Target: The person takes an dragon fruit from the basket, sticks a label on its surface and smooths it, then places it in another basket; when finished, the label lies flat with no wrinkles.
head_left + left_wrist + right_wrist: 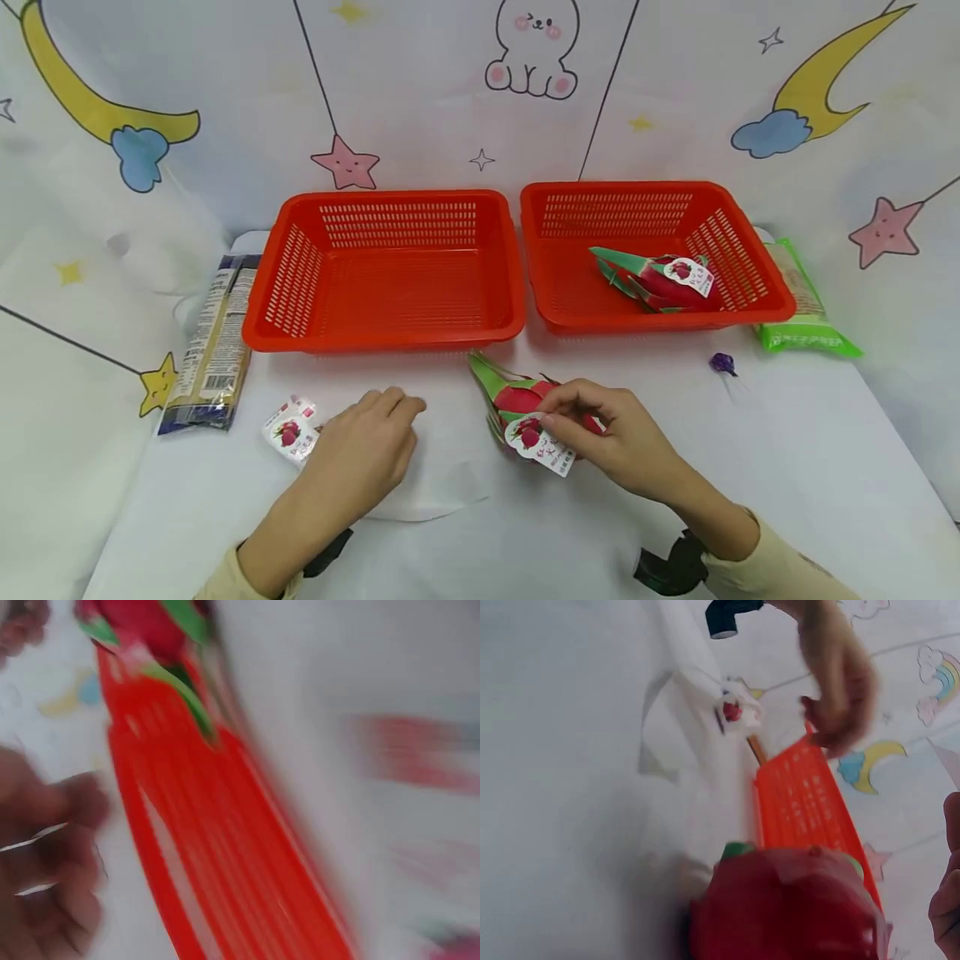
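Note:
A red and green dragon fruit (528, 396) lies on the white table in front of the baskets. My right hand (618, 433) is over its right end, pinching the upper edge of a white label (543, 446) with a fruit picture between thumb and forefinger. The label lies against the fruit's near side. My left hand (367, 450) hovers to the left with loosely bent fingers and nothing visible in them. Beside its wrist is a packet of matching labels (292, 429), partly hidden by the hand. In the right wrist view the fruit (787, 907) looms close and blurred.
Two red baskets stand behind: the left basket (382, 342), and the right basket (660, 321) holding another labelled dragon fruit (652, 279). A packaged item (213, 342) lies far left, a green packet (806, 308) far right, a purple-wrapped lollipop (722, 363) nearer.

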Demonstrator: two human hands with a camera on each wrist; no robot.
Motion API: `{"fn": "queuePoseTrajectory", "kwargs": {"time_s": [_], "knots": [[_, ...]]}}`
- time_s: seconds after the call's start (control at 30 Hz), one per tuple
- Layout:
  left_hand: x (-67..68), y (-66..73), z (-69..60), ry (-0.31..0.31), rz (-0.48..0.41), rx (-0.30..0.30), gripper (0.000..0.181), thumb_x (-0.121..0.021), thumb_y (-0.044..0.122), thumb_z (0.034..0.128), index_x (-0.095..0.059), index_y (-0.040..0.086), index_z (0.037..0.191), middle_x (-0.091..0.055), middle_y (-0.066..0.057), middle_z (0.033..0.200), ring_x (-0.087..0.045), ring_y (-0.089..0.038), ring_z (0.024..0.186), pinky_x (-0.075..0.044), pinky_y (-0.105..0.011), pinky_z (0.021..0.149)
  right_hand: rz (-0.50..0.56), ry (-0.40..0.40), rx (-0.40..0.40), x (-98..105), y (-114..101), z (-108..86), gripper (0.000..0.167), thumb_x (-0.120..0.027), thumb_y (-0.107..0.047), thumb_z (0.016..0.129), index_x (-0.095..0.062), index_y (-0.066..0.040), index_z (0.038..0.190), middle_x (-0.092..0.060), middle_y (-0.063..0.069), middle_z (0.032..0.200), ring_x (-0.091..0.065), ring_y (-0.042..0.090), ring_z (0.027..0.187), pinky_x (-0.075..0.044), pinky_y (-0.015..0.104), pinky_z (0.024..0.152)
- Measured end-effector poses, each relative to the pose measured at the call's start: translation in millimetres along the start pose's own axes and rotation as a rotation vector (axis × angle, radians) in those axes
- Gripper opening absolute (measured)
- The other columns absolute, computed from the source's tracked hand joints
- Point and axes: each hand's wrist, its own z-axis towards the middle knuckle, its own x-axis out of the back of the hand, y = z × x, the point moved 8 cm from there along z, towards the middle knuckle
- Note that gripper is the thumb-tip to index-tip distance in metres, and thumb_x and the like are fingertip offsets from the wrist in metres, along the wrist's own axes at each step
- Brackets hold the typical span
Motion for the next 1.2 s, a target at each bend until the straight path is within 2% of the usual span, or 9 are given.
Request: {"fn": "queuePoseTrajectory", "kwargs": {"time_s": [0.07,0.13,0.23,0.37,0.47,0.67,0.8,0.97,1.2], "knots": [[5.6,13.6,16.7,0.051,-0.188,-0.032,0.015,-0.069,0.009,0.0876,-0.072,0.01,0.102,-0.068,0.003,0.09,-0.062,-0.014,0.077,-0.054,-0.026,0.063,-0.02,0.021,0.012,5,1,-2.6,0.017,-0.072,-0.008,0.093,-0.071,-0.021,0.104,-0.066,-0.008,0.083,-0.059,0.008,0.073,-0.052,0.024,0.063],[3.5,28.2,31.9,0.039,-0.385,-0.059,0.012,-0.067,0.016,0.0936,-0.071,0.012,0.105,-0.066,0.006,0.088,-0.059,-0.008,0.075,-0.051,-0.021,0.062,-0.02,0.032,0.014,8,3,-4.5,0.018,-0.072,-0.007,0.093,-0.071,-0.021,0.104,-0.065,-0.008,0.081,-0.058,0.008,0.071,-0.051,0.023,0.063],[-10.7,45.6,50.7,-0.066,-0.624,-0.047,0.014,-0.068,0.027,0.0971,-0.07,0.015,0.103,-0.065,0.01,0.084,-0.053,-0.002,0.069,-0.045,-0.016,0.061,-0.007,0.025,0.009,9,6,-5.4,0.017,-0.072,-0.007,0.093,-0.071,-0.02,0.104,-0.064,-0.008,0.078,-0.056,0.007,0.068,-0.049,0.023,0.06],[-30.8,56.1,66.1,-0.179,-0.757,-0.015,0.01,-0.069,0.025,0.0971,-0.071,0.017,0.092,-0.063,0.011,0.073,-0.047,0.001,0.062,-0.042,-0.016,0.056,-0.011,0.007,0.002,7,8,-4.3,0.014,-0.072,-0.009,0.094,-0.071,-0.02,0.104,-0.062,-0.008,0.076,-0.053,0.006,0.064,-0.046,0.023,0.055],[-43.1,53.7,72.0,-0.21,-0.758,0.035,0.013,-0.066,0.019,0.0958,-0.068,0.019,0.083,-0.057,0.01,0.067,-0.043,0.0,0.059,-0.037,-0.017,0.054,-0.064,0.015,-0.034,7,14,-3.6,0.015,-0.073,-0.011,0.094,-0.07,-0.021,0.105,-0.061,-0.01,0.075,-0.05,0.005,0.061,-0.043,0.022,0.053],[-69.2,42.2,77.0,-0.209,-0.64,0.153,0.018,-0.065,0.019,0.0914,-0.059,0.02,0.074,-0.05,0.01,0.062,-0.04,-0.002,0.055,-0.032,-0.019,0.051,-0.177,0.036,-0.124,10,30,-4.9,0.019,-0.075,-0.013,0.092,-0.068,-0.023,0.106,-0.059,-0.014,0.071,-0.047,0.004,0.057,-0.038,0.021,0.049],[-80.0,40.5,78.8,-0.199,-0.6,0.172,0.02,-0.067,0.021,0.0898,-0.055,0.019,0.074,-0.051,0.01,0.064,-0.042,-0.003,0.055,-0.033,-0.02,0.05,-0.211,0.047,-0.128,11,36,-6.3,0.018,-0.075,-0.013,0.092,-0.067,-0.022,0.105,-0.055,-0.014,0.069,-0.045,0.002,0.057,-0.036,0.02,0.049],[-85.4,40.0,78.0,-0.199,-0.63,0.199,0.013,-0.069,0.022,0.0917,-0.059,0.019,0.084,-0.052,0.01,0.066,-0.045,-0.004,0.057,-0.036,-0.02,0.052,-0.239,0.061,-0.139,13,39,-9.6,0.018,-0.075,-0.013,0.091,-0.067,-0.023,0.104,-0.053,-0.014,0.069,-0.044,0.002,0.058,-0.036,0.02,0.049],[-85.5,46.1,76.9,-0.164,-0.605,0.142,0.012,-0.067,0.021,0.0932,-0.057,0.02,0.086,-0.052,0.01,0.069,-0.043,-0.002,0.056,-0.036,-0.019,0.053,-0.292,0.038,-0.191,16,42,-19.4,0.028,-0.082,-0.023,0.086,-0.065,-0.027,0.108,-0.051,-0.014,0.073,-0.049,0.009,0.063,-0.038,0.02,0.053]]}}
